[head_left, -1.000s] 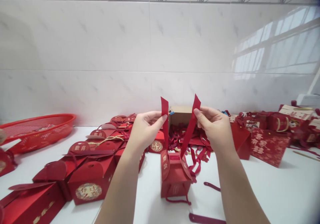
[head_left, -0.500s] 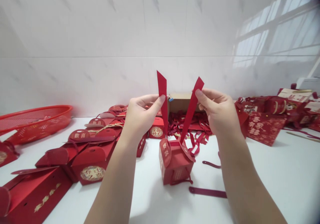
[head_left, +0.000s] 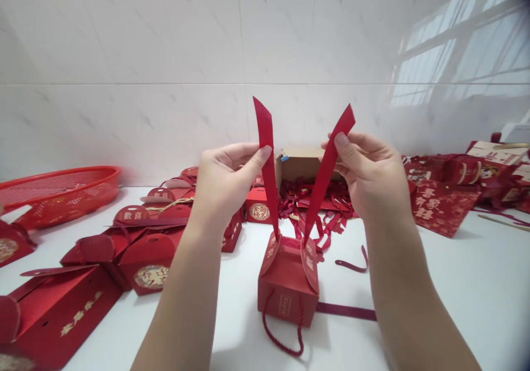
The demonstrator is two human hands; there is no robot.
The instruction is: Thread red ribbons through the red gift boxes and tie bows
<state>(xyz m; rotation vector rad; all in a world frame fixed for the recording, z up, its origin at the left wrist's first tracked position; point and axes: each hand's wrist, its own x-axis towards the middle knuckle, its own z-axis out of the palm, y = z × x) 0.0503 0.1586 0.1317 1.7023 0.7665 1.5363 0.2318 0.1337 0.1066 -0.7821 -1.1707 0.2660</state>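
Note:
A small red gift box (head_left: 287,282) stands in front of me on the white table, its rope handle (head_left: 284,346) hanging down at the near side. A red ribbon (head_left: 271,189) rises from its two top flaps, one end on each side. My left hand (head_left: 227,186) pinches the left end between thumb and fingers. Between the thumb and fingers of my right hand (head_left: 368,167) is the other ribbon end (head_left: 325,178). Both ends stick up above the hands, spread in a V. The box's flaps lean toward each other.
Several red gift boxes (head_left: 151,263) crowd the left side, with a red plastic basket (head_left: 83,194) behind. A cardboard box (head_left: 298,167) spills ribbons at the back. More decorated boxes (head_left: 445,205) stand at right. Dark red straps (head_left: 345,310) lie beside my right forearm.
Both hands have moved up slightly and farther apart, drawing the ribbon ends wider. The gift box has turned, with its rope handle now facing me, and its flaps stand closer together.

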